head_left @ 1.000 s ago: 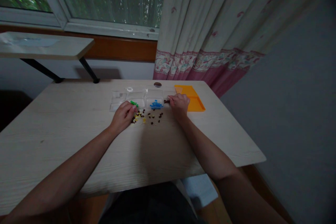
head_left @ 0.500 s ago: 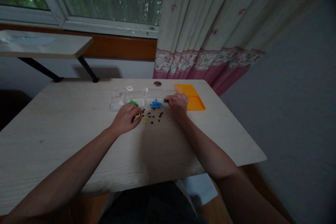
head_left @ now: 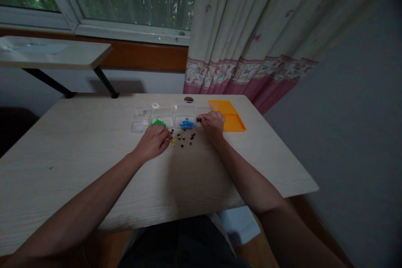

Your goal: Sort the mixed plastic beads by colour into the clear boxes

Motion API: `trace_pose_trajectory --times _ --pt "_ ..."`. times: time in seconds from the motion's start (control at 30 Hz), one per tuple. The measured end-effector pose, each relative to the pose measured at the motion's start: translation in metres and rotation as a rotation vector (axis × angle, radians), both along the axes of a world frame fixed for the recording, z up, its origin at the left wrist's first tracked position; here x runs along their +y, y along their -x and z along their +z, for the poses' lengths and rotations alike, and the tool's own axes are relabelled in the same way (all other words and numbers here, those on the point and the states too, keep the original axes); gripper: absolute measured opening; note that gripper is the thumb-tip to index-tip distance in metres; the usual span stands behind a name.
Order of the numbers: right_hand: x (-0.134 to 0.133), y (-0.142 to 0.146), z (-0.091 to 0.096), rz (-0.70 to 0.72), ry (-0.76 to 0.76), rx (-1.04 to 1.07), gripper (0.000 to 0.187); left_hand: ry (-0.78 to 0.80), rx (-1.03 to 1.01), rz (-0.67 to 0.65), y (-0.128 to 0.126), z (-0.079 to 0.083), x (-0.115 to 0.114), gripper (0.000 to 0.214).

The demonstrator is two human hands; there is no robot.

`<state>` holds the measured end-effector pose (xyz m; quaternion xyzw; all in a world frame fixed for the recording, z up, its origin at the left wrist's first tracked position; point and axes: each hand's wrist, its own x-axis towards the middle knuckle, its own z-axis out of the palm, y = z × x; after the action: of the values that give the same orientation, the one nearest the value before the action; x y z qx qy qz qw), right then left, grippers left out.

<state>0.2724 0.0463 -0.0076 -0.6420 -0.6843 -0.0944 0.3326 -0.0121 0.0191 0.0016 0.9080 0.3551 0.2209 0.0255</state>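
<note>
My left hand (head_left: 153, 140) rests on the table with its fingers curled in over small yellow and dark pieces, most of them hidden beneath it. Just beyond it, green pieces (head_left: 158, 122) lie in a clear plastic box. Blue pieces (head_left: 187, 124) fill part of a second clear box to the right. My right hand (head_left: 213, 124) is at the rightmost clear box, thumb and fingers pinched together beside a few dark brown pieces (head_left: 199, 120). What the pinch holds is too small to make out. Loose dark pieces (head_left: 192, 137) and yellow pieces (head_left: 173, 143) lie between my hands.
An open orange case (head_left: 234, 122) lies right of my right hand. At the left of the row stands another clear box (head_left: 140, 125). A brown oval object (head_left: 188, 99) sits near the table's back edge. A raised shelf (head_left: 56, 52) stands at the back left.
My left hand has drawn its fingers in and rolled over the yellow and dark pieces, covering them. More of the green pieces now show. My right hand has hardly moved.
</note>
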Motion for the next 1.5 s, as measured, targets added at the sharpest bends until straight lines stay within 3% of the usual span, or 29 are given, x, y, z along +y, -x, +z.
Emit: trace_pose_trajectory --times 0.17,0.33,0.5,0.63,0.7,0.87,1.1,1.5 --pt "0.0 0.0 0.0 0.006 -0.029 0.002 0.023 -0.031 0.056 0.009 -0.002 0.0 -0.001 0.017" --pt "-0.01 0.01 0.007 0.097 -0.1 -0.065 0.022 -0.007 -0.111 0.023 -0.003 -0.002 0.0 0.017" --pt "-0.03 0.036 0.012 0.335 -0.127 -0.16 0.021 0.081 -0.37 0.014 -0.005 -0.002 0.0 0.016" --pt "-0.04 0.052 0.012 0.596 -0.135 -0.256 0.025 0.148 -0.412 -0.049 -0.007 0.0 -0.002 0.018" --pt "-0.042 0.055 0.011 0.651 -0.142 -0.27 0.024 0.165 -0.416 -0.072 -0.007 0.0 -0.003 0.019" --pt "-0.041 0.054 0.009 0.664 -0.171 -0.236 0.019 0.188 -0.404 -0.105 -0.008 0.001 -0.004 0.022" --pt "-0.043 0.057 0.01 0.673 -0.073 -0.221 0.016 0.191 -0.392 -0.094 -0.007 0.001 -0.002 0.026" --pt "-0.045 0.059 0.014 0.695 -0.13 -0.253 0.019 0.192 -0.381 -0.094 -0.009 0.001 -0.003 0.028"
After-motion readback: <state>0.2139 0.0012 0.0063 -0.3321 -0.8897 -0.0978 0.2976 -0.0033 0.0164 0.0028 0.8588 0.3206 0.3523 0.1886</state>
